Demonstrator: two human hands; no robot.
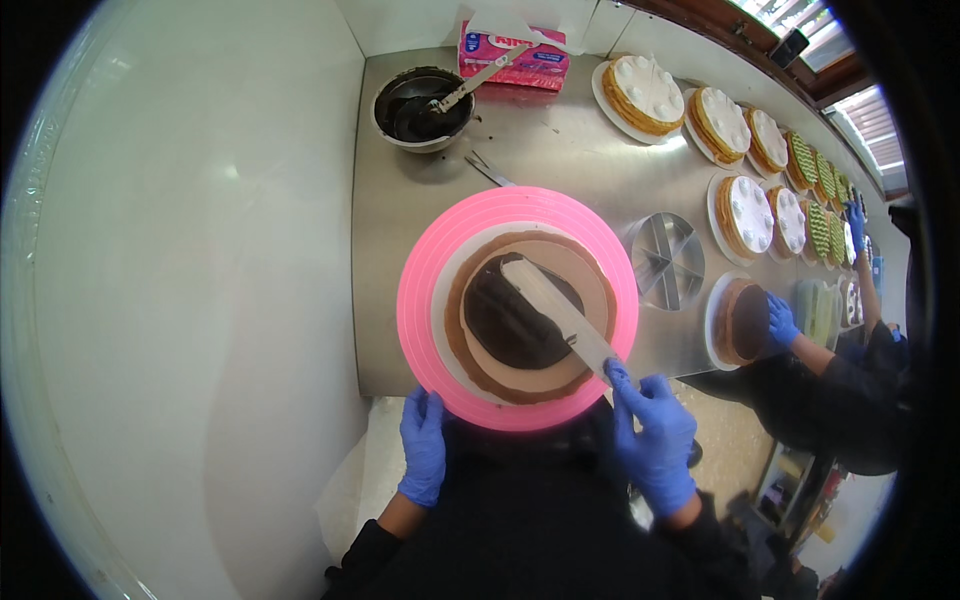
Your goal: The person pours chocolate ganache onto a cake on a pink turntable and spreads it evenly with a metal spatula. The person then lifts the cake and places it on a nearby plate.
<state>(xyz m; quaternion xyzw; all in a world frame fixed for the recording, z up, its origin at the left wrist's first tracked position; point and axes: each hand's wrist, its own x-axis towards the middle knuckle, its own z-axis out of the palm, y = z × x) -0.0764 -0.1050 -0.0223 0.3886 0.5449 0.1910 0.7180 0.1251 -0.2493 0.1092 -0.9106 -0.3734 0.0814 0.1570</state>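
A pink cake turntable (pixel 415 300) stands before me, bearing a round cake on a white board (pixel 444 330). The cake's top has a brown rim (pixel 456 322), a pale brown cream layer (pixel 596 289) and a dark chocolate pool (pixel 517 337) in the middle. My right hand (pixel 660 442) grips an icing spatula (pixel 559 311), index finger along it; its handle is hidden in the hand. The spatula's blade lies slantwise over the dark pool, its tip smeared with chocolate. At the turntable's near left rim, my left hand (pixel 424 450) holds the edge between thumb and fingers.
Behind the turntable are a bowl of dark chocolate (pixel 420 142) with a spatula (pixel 487 79), a pink tissue pack (pixel 517 64) and a scissors-like metal tool (pixel 491 171). A metal cake divider (pixel 667 262) and several finished cakes (pixel 742 217) lie rightward. A co-worker's gloved hand (pixel 782 319) touches a chocolate cake (pixel 739 319).
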